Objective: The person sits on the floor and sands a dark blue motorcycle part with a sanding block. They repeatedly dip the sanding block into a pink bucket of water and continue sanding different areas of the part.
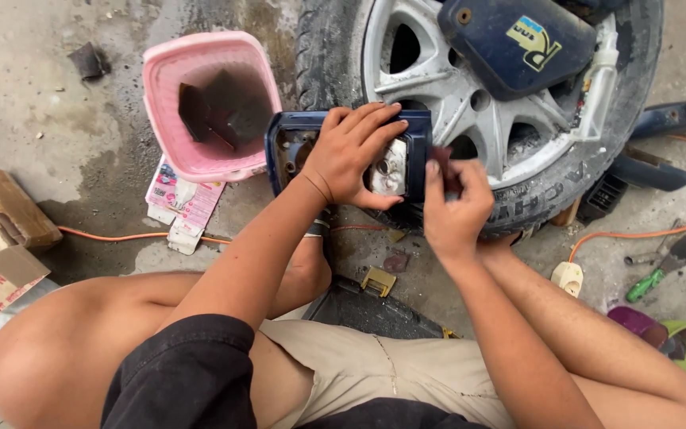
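Observation:
My left hand (353, 153) grips a dark blue plastic housing (289, 141), with the fingers spread over its top and the thumb at its whitish inner part (391, 171). My right hand (456, 205) pinches a small dark reddish piece (443, 159), like a scrap of abrasive paper, against the housing's right edge. The housing is held in front of a car wheel (446, 87) with a silver alloy rim that lies on the concrete floor.
A pink plastic basket (164, 95) with dark sheets in it stands left of the housing. A dark blue panel (518, 40) and a plastic bottle (599, 79) lie on the wheel. Orange cable (121, 236), cardboard (1, 222), a green-handled tool (646, 284) and a socket (569, 278) lie around.

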